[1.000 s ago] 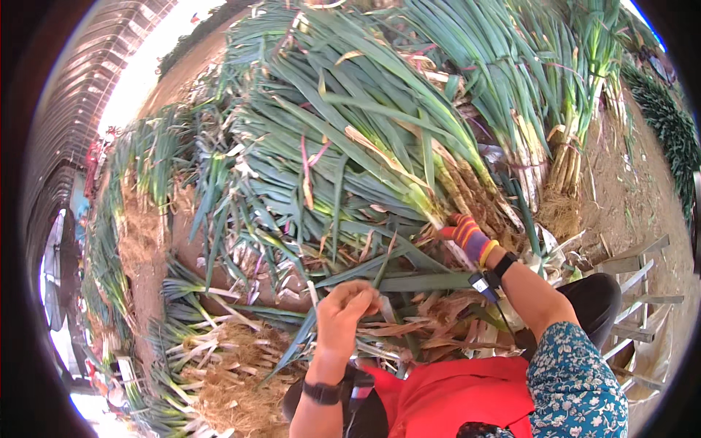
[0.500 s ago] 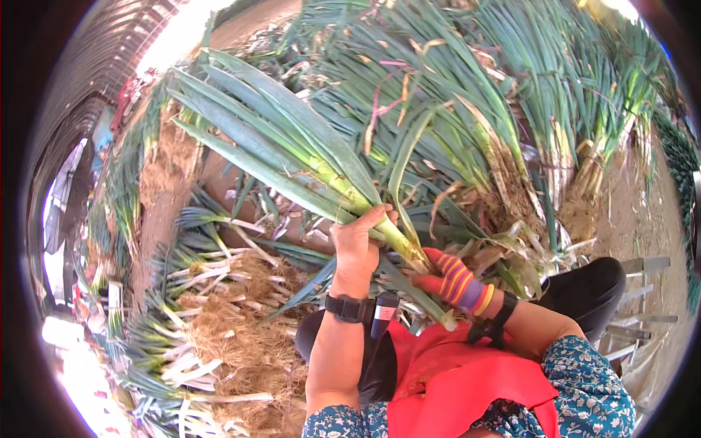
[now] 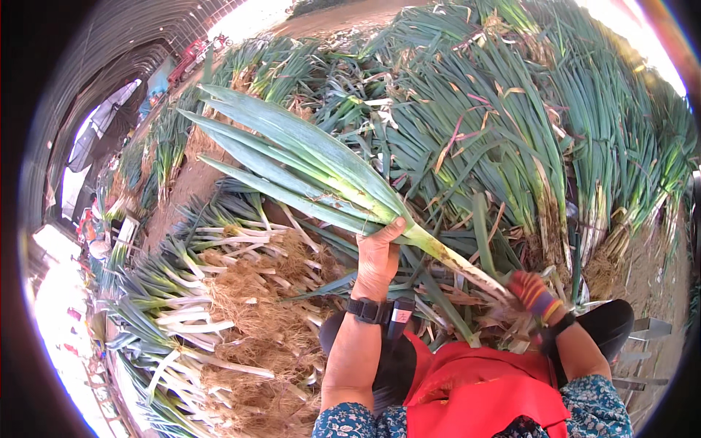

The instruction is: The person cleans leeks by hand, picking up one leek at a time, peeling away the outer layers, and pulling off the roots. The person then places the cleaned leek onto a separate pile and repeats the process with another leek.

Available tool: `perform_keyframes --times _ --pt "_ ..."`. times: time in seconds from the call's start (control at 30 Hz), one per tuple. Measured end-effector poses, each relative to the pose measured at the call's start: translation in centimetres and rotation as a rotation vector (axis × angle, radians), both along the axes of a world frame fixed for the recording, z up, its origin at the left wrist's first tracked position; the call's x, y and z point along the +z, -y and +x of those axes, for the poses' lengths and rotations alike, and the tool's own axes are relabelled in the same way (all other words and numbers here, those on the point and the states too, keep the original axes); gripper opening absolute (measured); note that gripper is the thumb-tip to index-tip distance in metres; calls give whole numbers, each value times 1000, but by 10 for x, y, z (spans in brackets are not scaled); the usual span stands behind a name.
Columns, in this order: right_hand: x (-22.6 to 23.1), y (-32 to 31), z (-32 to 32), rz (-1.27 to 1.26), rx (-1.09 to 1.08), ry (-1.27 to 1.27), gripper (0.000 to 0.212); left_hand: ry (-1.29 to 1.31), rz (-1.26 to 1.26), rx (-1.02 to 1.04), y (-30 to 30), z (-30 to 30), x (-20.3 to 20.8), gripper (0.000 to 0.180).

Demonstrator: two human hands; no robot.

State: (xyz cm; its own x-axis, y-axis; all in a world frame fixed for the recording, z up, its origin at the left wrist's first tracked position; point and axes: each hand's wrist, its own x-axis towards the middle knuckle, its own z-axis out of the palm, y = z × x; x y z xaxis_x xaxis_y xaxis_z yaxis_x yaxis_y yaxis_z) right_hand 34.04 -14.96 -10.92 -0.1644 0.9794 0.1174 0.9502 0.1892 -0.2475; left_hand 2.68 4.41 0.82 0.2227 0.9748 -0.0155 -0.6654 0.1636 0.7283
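My left hand (image 3: 380,252) is bare and closed around a large green onion (image 3: 321,162) where its leaves meet the stalk. The leaves fan to the upper left; the pale, soil-streaked stalk (image 3: 464,267) slants down to the right. At the root end is my right hand (image 3: 537,293), in a striped red, yellow and purple glove and blurred by motion. Its fingers look curled around a loose outer leaf (image 3: 482,232), which sticks up beside the stalk. The roots are hidden behind the glove.
Green onions with white stalks and tangled brown roots (image 3: 255,310) lie piled at the left. Unpeeled green onions (image 3: 467,124) are heaped ahead and to the right. A red apron (image 3: 489,387) covers my lap. Metal bars (image 3: 650,330) stand beside my right knee.
My right hand has slid right, down the stalk toward the root end, and the outer leaf has shifted with it. More pale stalk shows. The left hand moved slightly right, still gripping.
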Motion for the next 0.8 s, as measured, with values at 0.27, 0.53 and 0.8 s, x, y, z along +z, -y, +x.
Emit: perform_keyframes --times 0.27,0.53,0.8 --pt "86 -16 -63 69 -90 -106 64 -92 160 -92 38 23 -3 43" --pt "54 24 -102 -444 -126 -899 55 68 -152 23 56 40 -4 41" --pt "43 56 -86 -351 -116 -1278 48 -115 -14 255 -44 -85 85 76"
